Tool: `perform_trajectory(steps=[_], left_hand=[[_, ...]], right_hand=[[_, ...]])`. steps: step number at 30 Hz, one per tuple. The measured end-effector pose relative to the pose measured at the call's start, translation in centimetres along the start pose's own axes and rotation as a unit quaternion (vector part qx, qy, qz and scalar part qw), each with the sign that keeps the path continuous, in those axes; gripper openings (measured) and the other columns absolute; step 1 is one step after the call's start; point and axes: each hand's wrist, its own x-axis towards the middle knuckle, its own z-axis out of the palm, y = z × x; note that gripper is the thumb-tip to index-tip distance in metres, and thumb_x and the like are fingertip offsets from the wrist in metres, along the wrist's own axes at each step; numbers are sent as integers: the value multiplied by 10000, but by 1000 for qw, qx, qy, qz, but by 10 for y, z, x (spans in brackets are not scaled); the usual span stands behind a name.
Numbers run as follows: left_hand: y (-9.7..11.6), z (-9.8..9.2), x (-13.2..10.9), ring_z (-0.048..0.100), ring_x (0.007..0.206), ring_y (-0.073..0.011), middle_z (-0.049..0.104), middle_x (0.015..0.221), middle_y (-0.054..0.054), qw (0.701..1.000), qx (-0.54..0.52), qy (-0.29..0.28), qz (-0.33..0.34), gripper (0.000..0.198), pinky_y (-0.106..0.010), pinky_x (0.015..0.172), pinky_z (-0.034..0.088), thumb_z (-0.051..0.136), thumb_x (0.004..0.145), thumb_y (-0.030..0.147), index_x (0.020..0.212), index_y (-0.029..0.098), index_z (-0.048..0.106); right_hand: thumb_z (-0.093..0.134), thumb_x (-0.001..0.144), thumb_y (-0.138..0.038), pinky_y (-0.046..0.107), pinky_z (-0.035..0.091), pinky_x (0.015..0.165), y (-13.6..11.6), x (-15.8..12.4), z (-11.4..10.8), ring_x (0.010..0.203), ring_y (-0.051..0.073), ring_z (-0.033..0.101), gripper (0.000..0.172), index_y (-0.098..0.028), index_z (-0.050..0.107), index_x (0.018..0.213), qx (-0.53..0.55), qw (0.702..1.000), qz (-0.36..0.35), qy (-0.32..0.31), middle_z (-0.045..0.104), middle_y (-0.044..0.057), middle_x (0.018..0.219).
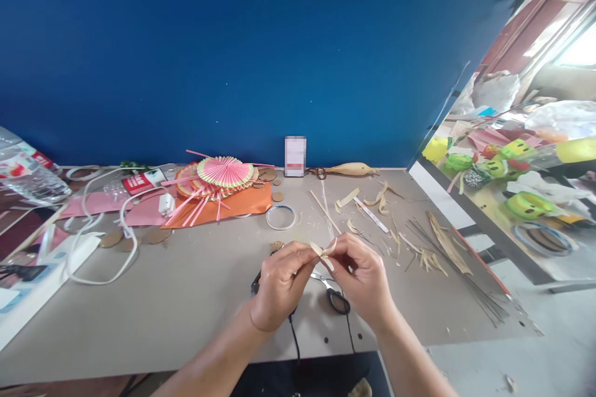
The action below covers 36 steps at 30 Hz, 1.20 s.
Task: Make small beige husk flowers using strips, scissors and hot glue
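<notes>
The wall [279,56] is deep blue, the table [195,310] grey-brown, the held strip [317,249] pale cream, the paper [254,200] orange, the fan [226,170] pink (yellow-green at its rim).

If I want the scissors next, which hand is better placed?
Probably the right hand: the black scissors handle lies closer to it than to the left hand. Both, though, are pinching pale strips.

Left hand [282,282], bare | left forearm [214,353], bare, tapering to wrist | right hand [365,279], bare | right forearm [412,353], bare, tapering to wrist | near-black cloth [274,378], lower edge, possibly lap clothing, cropped
</notes>
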Motion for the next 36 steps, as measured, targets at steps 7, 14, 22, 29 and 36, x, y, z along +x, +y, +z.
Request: perform_trajectory(steps=[7, 14, 22, 29, 36], left_hand=[[0, 1, 1, 576, 663, -128, 636, 781, -61, 1000, 9, 4, 7, 158, -224, 613, 458, 481, 812, 161, 837, 168, 636], [-2, 2, 0, 562, 642, -116, 620, 735, -42, 1000, 1, 23, -10, 129, -211, 607, 449, 497, 800, 146, 790, 166, 624], [-6, -1, -6, 580, 676, -137, 630, 747, -56, 999, 10, 27, -34, 122, -234, 634, 475, 503, 797, 170, 793, 164, 624], [-9, -5, -5, 600, 643, -134, 635, 725, -56, 992, -47, 26, -111, 129, -222, 600, 492, 515, 796, 198, 762, 147, 628], [-10, 4, -6, 593, 672, -136, 629, 745, -65, 992, -53, 16, -109, 126, -226, 603, 486, 514, 801, 185, 770, 134, 626]], right_hand=[[542, 734, -125, 201, 364, 465, 3, 1, 1, 531, 92, 456, 89, -189, 602, 719, -4, 1000, 5, -2, 521, -10, 646], [533, 758, -157, 203, 354, 462, 4, -6, 2, 505, 77, 431, 72, -197, 583, 792, 9, 999, 34, -20, 520, -10, 703], [515, 752, -157, 198, 369, 475, 9, -11, 4, 502, 80, 436, 95, -188, 600, 782, -17, 998, 55, -31, 525, -14, 676], [452, 784, -231, 205, 393, 538, 63, -4, -28, 566, 103, 506, 188, -211, 637, 757, -288, 936, 191, -63, 607, -10, 719], [474, 747, -176, 254, 361, 610, 106, 18, -57, 729, 174, 554, 170, -182, 643, 758, -384, 893, 229, -47, 598, 59, 873]])
